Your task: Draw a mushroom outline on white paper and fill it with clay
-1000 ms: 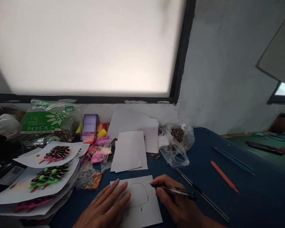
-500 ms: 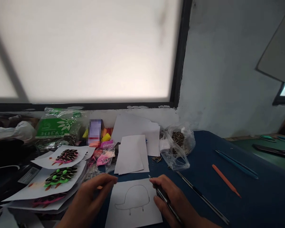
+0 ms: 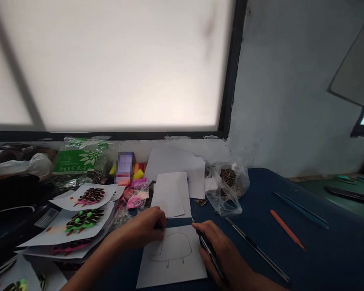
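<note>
A white sheet of paper (image 3: 172, 275) lies in front of me, bearing a drawn outline of a rounded animal with a pointed snout and short legs. Over its upper left corner is my left hand (image 3: 145, 226), fingers curled in and closed; what they hold, if anything, is hidden. My right hand (image 3: 220, 250) is closed around a dark, slim pen (image 3: 210, 250) at the sheet's right edge. The pen's pale tip points up and away, beyond the drawn line.
Finished seed-covered hedgehog pictures (image 3: 89, 218) are stacked at left. Blank papers (image 3: 170, 194), a bag of seeds (image 3: 230, 178) and colourful clay packets (image 3: 138, 198) stand behind. At right lie a metal rod (image 3: 257, 250), an orange tool (image 3: 286, 228) and blue tweezers (image 3: 301, 210).
My left hand has moved right, from beside the sheet onto its upper left corner. My right hand still holds the pen in nearly the same place. The view has shifted slightly.
</note>
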Motion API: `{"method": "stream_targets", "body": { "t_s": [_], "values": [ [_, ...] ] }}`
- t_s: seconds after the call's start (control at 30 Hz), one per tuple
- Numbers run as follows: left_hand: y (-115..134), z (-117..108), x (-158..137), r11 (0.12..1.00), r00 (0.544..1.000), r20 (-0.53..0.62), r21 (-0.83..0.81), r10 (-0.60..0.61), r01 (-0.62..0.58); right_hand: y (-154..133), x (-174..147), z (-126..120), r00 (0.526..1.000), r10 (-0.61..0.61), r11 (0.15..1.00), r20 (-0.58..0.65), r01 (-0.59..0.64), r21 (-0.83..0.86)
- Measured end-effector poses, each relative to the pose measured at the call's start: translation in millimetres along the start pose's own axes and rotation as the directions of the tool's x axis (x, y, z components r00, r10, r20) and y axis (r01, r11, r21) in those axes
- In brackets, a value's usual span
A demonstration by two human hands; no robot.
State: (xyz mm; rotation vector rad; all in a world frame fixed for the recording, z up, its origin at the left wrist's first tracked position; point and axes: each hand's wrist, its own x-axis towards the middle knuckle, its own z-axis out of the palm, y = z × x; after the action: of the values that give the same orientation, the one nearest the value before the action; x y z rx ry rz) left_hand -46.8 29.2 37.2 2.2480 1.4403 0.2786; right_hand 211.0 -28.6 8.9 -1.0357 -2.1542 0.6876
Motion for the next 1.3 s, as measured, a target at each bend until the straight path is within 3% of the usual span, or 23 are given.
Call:
{"method": "stream_targets", "body": {
  "t_s": [0.33, 0.43, 0.53, 0.7, 0.97, 1.3],
  "values": [
    [12, -1, 0, 0.997, 0.998, 0.032, -0.043, -0.062, 0.064, -6, -1, -4, 0.992, -0.079, 0.996, -0.101, 0.082, 0.029],
    [14, 2, 1, 0.995, 0.997, 0.009, -0.065, -0.071, 0.072, -9, 0, -5, 0.99, -0.022, 0.995, -0.137, 0.034, 0.092],
    [14, 4, 1, 0.992, 0.997, -0.011, -0.108, -0.075, 0.073, -16, 4, -2, 0.995, 0.077, 0.987, -0.062, -0.067, 0.149],
    [13, 11, 5, 0.983, 0.994, -0.043, -0.159, -0.097, 0.089, -33, 19, 13, 0.994, 0.101, 0.954, 0.048, -0.11, 0.28],
    [9, 15, 9, 0.977, 0.994, -0.019, -0.187, -0.104, 0.099, -25, 29, 34, 0.99, 0.14, 0.96, 0.011, -0.139, 0.242],
    [16, 1, -3, 0.984, 0.988, 0.04, -0.097, -0.15, 0.153, -14, 28, 38, 0.984, 0.14, 0.947, 0.108, -0.165, 0.277]
  ]
}}
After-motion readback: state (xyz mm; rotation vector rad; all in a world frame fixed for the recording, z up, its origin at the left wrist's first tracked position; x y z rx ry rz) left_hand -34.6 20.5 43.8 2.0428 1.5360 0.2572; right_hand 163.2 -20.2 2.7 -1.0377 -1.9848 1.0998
